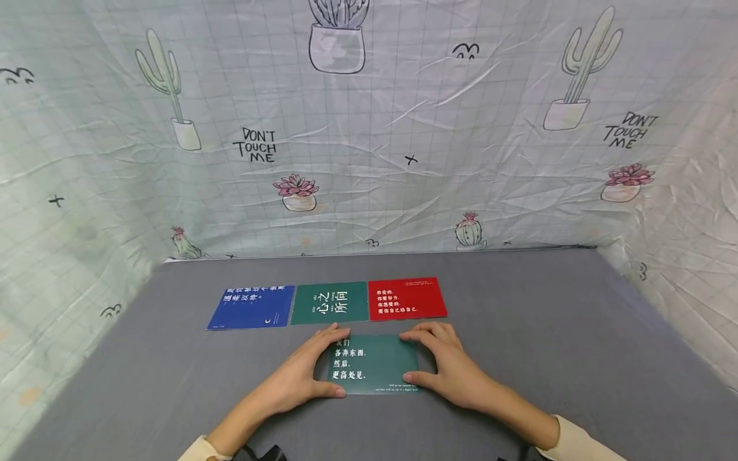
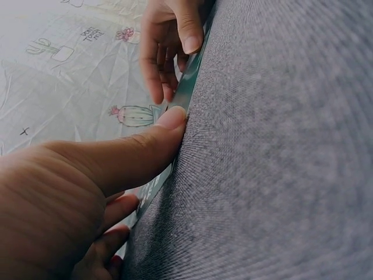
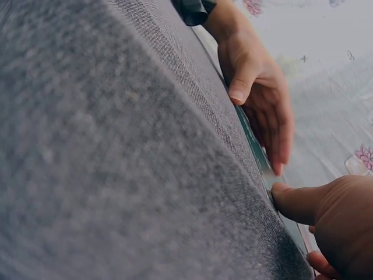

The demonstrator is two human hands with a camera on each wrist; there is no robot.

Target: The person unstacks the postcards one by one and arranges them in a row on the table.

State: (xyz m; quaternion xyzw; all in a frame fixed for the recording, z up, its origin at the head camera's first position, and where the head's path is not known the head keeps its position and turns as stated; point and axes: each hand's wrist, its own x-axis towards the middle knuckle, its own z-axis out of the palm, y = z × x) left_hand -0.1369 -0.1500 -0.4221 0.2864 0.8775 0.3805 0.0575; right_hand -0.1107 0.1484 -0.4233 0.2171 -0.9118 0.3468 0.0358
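Note:
A dark green card [image 1: 377, 362] with white Chinese characters lies on the grey tabletop between both hands, the bottom of its text towards me. My left hand [image 1: 302, 371] holds its left side, thumb at the near corner and fingers at the far corner, covering part of the top line of writing. On the opposite side my right hand [image 1: 452, 368] holds the card, its fingertips at the far right corner and its thumb over the right edge. In the left wrist view the left thumb [image 2: 140, 149] sits along the card's near edge. The right thumb [image 3: 300, 201] does likewise in the right wrist view.
Beyond the hands, a blue card [image 1: 254, 307], another green card [image 1: 354, 304] and a red card [image 1: 408, 299] lie side by side in a row. Grey cloth [image 1: 548, 333] covers the table. A cactus-print curtain [image 1: 369, 128] hangs behind and along the sides.

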